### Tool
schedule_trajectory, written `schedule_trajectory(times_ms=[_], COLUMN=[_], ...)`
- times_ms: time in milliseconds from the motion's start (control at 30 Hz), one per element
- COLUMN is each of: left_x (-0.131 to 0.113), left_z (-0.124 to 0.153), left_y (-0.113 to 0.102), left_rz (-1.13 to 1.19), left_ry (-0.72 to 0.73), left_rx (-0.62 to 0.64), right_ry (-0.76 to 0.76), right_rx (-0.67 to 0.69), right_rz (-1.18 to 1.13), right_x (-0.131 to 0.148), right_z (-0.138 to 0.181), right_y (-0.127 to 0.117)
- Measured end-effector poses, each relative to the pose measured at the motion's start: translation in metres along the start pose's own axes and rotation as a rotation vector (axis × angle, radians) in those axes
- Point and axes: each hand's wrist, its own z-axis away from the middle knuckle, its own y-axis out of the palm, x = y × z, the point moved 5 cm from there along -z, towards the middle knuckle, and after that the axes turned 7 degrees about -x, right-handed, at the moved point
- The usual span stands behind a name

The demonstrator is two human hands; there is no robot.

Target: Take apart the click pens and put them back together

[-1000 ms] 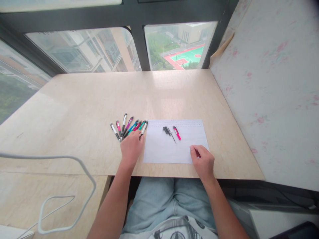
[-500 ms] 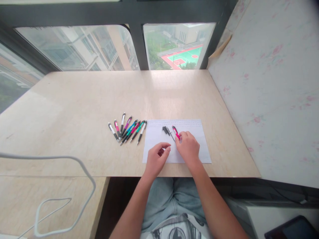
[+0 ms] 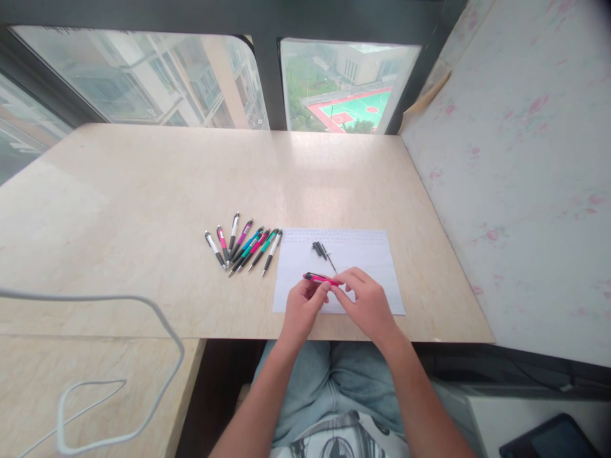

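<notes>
A pink pen barrel (image 3: 317, 278) with a black clip lies level between my two hands, above a sheet of paper (image 3: 358, 254) with handwritten lines along its top. My left hand (image 3: 303, 308) is closed on it from the left, thumb and fingers pinching its underside. Around its right end the fingers of my right hand (image 3: 366, 300) are closed too. Just beyond the hands, small black pen parts (image 3: 317, 249) rest on the paper beside a thin dark refill (image 3: 331, 261). Left of the sheet lies a fanned group of several coloured pens (image 3: 248, 249).
The pale desk (image 3: 157, 191) runs back to the windows. At the lower left a grey cable (image 3: 157, 318) loops over the desk. A flowered wall (image 3: 520, 178) bounds the right side, and a dark tablet-like device (image 3: 556, 439) sits at the lower right.
My right hand has brought the pink barrel from the paper toward me and left, turning it level. My left hand has closed on it. The black parts stay put.
</notes>
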Motion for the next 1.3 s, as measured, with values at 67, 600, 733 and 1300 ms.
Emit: schedule_trajectory(times_ms=[67, 600, 733, 1300], left_x=[0.003, 0.024, 0.023, 0.023], left_z=[-0.001, -0.004, -0.003, -0.002], left_y=[-0.002, 0.000, 0.001, 0.001], left_rz=[0.069, 0.598, 0.603, 0.597], left_ry=[-0.023, -0.222, -0.223, -0.225], left_rx=[-0.030, 0.106, 0.109, 0.103], right_ry=[0.007, 0.004, -0.004, 0.202], right_rx=[0.008, 0.146, 0.142, -0.025], right_rz=[-0.029, 0.442, 0.457, -0.040], right_x=[-0.003, -0.039, -0.039, -0.036], right_z=[-0.005, -0.064, -0.066, -0.030], right_y=[-0.001, 0.043, 0.043, 0.011])
